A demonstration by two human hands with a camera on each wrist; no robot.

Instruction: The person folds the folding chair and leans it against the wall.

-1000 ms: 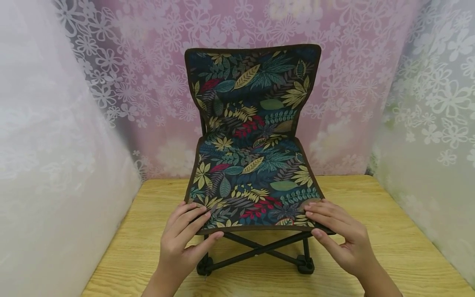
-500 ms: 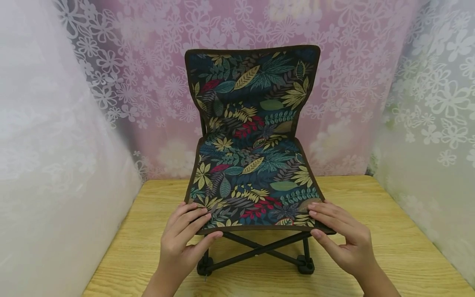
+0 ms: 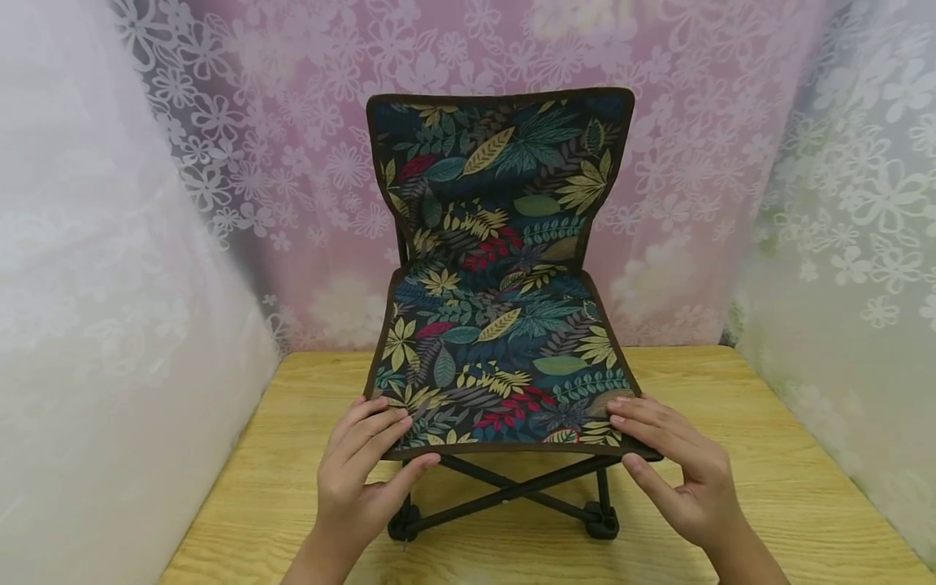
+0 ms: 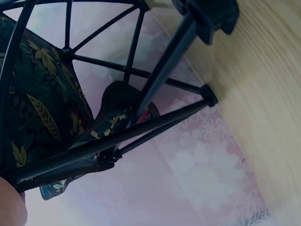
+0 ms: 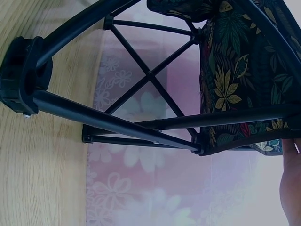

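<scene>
Left hand (image 3: 358, 479), head view: we record it gripping the front left corner of the folding chair (image 3: 497, 325), fingers flat on the leaf-print seat, thumb tucked under the hem. Right hand (image 3: 676, 471), same view: it holds the front right corner likewise, fingers on top, thumb below. Chair stands upright on the wooden table (image 3: 768, 455), backrest toward the floral curtain (image 3: 292, 162), directly ahead of both hands.

Left wrist view: black crossed legs (image 4: 141, 132) and a foot (image 4: 211, 19) on the table; only a sliver of the hand at the lower corner.

Right wrist view: leg frame (image 5: 150, 75), a foot (image 5: 23, 75) planted on the wood, seat underside (image 5: 235, 70) above; hand edge barely visible.

Risk, in our judgement: uneven pull at the two corners could tip the light chair or skid its feet; thumbs under the hem sit near the crossing bars and could be pinched if the frame folds.
</scene>
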